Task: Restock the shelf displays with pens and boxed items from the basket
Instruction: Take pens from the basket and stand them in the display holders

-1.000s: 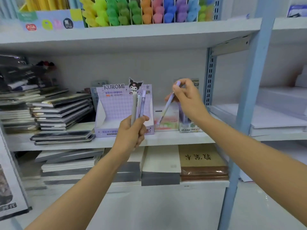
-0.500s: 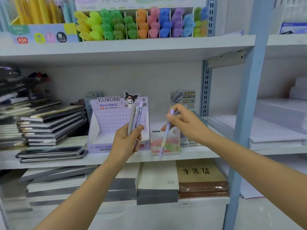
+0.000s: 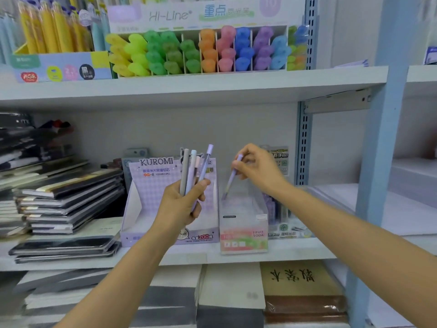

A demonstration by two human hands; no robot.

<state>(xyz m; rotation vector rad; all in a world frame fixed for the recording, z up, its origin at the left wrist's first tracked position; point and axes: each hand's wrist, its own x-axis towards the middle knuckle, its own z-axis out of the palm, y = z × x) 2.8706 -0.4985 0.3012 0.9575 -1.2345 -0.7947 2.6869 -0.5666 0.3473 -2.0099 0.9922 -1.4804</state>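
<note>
My left hand (image 3: 183,205) grips three upright pens (image 3: 192,169), one grey, one pale blue and one lilac, in front of the purple Kuromi display box (image 3: 151,185). My right hand (image 3: 259,168) pinches a single lilac pen (image 3: 233,177) by its top end. That pen slants down with its tip inside the clear Fruit Soda display box (image 3: 243,223) on the middle shelf (image 3: 295,250). The basket is out of view.
Stacks of dark notebooks (image 3: 66,200) fill the shelf's left side. A small packaged item (image 3: 279,159) stands behind the clear box. Coloured highlighters (image 3: 208,50) line the upper shelf. A blue upright post (image 3: 380,162) rises at right. Paper packs (image 3: 231,287) lie below.
My right hand has lowered the lilac pen until its tip went into the clear box. My view has tilted up, showing more of the upper shelf. My left hand still holds its pens.
</note>
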